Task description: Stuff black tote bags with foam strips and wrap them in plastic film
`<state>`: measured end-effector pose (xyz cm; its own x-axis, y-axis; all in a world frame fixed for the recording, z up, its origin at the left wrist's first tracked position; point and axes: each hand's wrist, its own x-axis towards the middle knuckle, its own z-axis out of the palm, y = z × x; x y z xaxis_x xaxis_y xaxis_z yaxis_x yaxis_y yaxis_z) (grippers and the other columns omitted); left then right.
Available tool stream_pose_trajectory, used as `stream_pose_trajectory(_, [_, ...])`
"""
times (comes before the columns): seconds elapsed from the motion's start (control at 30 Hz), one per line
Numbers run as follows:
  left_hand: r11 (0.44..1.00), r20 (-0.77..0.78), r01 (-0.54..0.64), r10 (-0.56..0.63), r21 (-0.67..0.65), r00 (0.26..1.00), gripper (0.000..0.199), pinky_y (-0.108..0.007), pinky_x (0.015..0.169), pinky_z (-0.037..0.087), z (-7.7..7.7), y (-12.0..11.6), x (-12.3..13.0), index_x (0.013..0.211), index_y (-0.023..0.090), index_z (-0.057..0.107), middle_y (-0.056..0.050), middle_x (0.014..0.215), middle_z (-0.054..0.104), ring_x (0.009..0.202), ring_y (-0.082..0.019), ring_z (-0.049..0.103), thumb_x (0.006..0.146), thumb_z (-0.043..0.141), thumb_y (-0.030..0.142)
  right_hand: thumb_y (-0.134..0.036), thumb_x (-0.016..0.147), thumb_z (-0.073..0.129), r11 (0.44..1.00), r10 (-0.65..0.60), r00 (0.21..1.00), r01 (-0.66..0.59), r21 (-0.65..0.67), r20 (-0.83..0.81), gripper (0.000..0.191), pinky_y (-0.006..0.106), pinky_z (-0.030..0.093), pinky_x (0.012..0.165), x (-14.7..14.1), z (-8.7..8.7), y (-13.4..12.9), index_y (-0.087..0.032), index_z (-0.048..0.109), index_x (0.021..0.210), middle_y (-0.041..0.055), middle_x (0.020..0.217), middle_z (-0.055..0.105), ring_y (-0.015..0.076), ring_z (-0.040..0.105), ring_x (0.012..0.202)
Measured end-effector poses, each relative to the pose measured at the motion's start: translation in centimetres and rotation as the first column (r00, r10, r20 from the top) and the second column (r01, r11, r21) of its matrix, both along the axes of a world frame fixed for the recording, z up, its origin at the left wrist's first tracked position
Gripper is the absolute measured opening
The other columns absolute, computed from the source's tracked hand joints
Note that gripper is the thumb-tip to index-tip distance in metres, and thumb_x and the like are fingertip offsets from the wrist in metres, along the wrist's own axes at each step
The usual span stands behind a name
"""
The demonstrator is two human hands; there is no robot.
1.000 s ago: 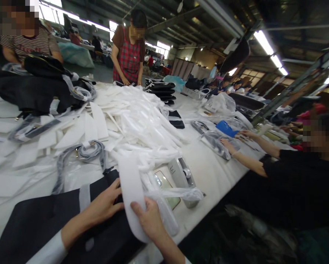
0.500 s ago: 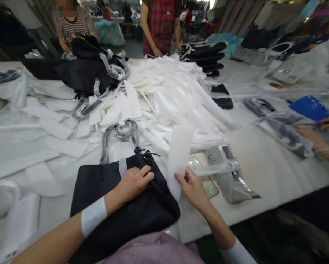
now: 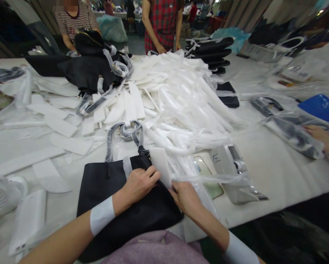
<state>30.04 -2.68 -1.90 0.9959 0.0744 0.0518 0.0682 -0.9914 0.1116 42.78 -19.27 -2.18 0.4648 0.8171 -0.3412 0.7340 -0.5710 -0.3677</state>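
A black handbag [image 3: 104, 190] lies on the table in front of me, its wrapped strap [image 3: 128, 130] coiled beyond its top edge. My left hand [image 3: 141, 185] is closed on the bag's upper edge near the zip end. My right hand [image 3: 185, 196] pinches a white foam sheet [image 3: 161, 165], which stands at the bag's side opening; its lower end is hidden behind the bag's edge. Beside that hand lies a phone [image 3: 208, 178], partly under a clear plastic strip. A grey box [image 3: 229, 176] with a tape roll stands farther right.
White foam and plastic sleeves [image 3: 178, 95] are heaped mid-table. Black bags [image 3: 90, 69] are piled at the back left, more black pieces [image 3: 211, 55] at the back right. A small fan [image 3: 2, 198] is at left. A co-worker's hand [image 3: 324, 139] handles a wrapped item at right.
My right hand has brought the foam sheet left and down against the bag's side opening. My left hand keeps its grip on the bag edge. The view has shifted slightly.
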Motion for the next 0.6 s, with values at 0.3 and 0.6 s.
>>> stream_pose_trajectory(0.3, [0.991, -0.179, -0.017, -0.007, -0.131, 0.984, 0.028, -0.028, 0.057, 0.048, 2.2, -0.5, 2.7, 0.110, 0.019, 0.051, -0.005, 0.100, 0.060, 0.076, -0.022, 0.068, 0.090, 0.060, 0.035, -0.012, 0.075, 0.045, 0.997, -0.003, 0.799, 0.046, 0.057, -0.602, 0.015, 0.022, 0.033, 0.050, 0.8, 0.2, -1.1, -0.020, 0.057, 0.079, -0.0011, 0.066, 0.063, 0.0145, 0.058, 0.057])
stream_pose_trajectory(0.6, [0.982, -0.169, -0.063, 0.033, -0.175, 0.985, 0.023, -0.030, 0.063, 0.052, 0.7, -0.6, 2.7, 0.106, 0.020, 0.054, -0.006, 0.101, 0.060, 0.080, -0.021, 0.068, 0.092, 0.056, 0.039, -0.024, 0.076, 0.050, 0.901, -0.228, 0.849, 0.370, 0.227, -0.477, 0.026, 0.030, 0.046, 0.063, -1.3, -3.1, -3.5, -0.019, 0.057, 0.100, 0.0016, 0.071, 0.067, 0.0205, 0.063, 0.067])
